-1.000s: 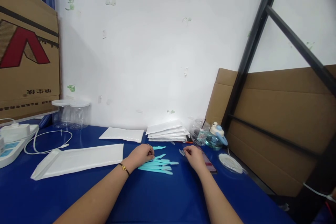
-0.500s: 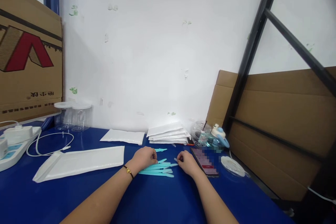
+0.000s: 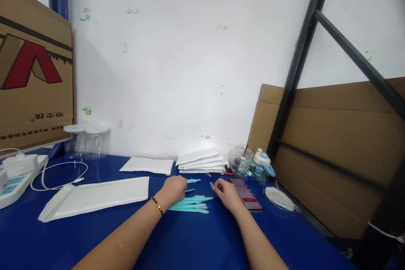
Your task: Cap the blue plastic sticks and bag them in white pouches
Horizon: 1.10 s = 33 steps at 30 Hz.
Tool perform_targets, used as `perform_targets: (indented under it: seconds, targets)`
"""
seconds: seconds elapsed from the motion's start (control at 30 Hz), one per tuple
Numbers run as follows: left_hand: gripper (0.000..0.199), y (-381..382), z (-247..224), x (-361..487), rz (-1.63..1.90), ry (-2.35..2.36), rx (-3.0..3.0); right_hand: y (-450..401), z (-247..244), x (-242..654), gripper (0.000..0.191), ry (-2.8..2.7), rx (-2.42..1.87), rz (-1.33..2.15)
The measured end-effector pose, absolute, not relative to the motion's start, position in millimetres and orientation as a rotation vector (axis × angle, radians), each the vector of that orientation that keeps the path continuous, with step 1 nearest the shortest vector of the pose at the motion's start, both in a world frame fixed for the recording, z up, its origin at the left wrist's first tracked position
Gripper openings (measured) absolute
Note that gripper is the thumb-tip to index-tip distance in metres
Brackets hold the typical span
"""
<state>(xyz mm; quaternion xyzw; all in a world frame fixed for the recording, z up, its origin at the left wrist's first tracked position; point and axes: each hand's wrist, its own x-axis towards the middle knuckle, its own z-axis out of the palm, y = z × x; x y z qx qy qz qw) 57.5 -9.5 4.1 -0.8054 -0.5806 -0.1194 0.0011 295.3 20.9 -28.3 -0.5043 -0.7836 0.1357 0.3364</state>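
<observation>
In the head view, the teal sticks (image 3: 190, 201) lie on the counter (image 3: 190, 240) between the hands, long axes running crosswise from the left hand (image 3: 175, 189) toward the right hand (image 3: 225, 192). The left hand is nearer, partly hiding them; its curled fingers seem to hold a single stick (image 3: 190, 190). The right hand, just beyond the pile's tips, narrowly pinches a small clear piece (image 3: 211, 185).

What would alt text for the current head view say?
A person's left hand is beside turquoise sticks on a blue table, while the right hand holds a small translucent piece. White packets lie behind and to the left; a phone lies beside the right hand.
</observation>
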Motion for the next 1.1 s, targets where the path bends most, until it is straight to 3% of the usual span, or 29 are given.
perform_targets:
  seconds: [0.2, 0.77, 0.93, 1.1]
  targets:
    - [0.022, -11, 0, 48, -0.546, -1.746, -2.594, 12, -22, 286, 0.015, -2.036, -1.065, 0.437]
    - [0.024, -17, -2, 56, -1.016, -1.596, -2.967, 7, -22, 274, 0.016, -2.143, -1.018, 0.533]
    - [0.017, -6, -6, 42, -1.0, -1.699, -2.771, 27, -22, 306, 0.024, -1.944, -1.278, 0.209]
    - [0.018, 6, -14, 17, -0.793, -1.887, -2.492, 43, -35, 320, 0.019, -1.996, -1.514, 0.032]
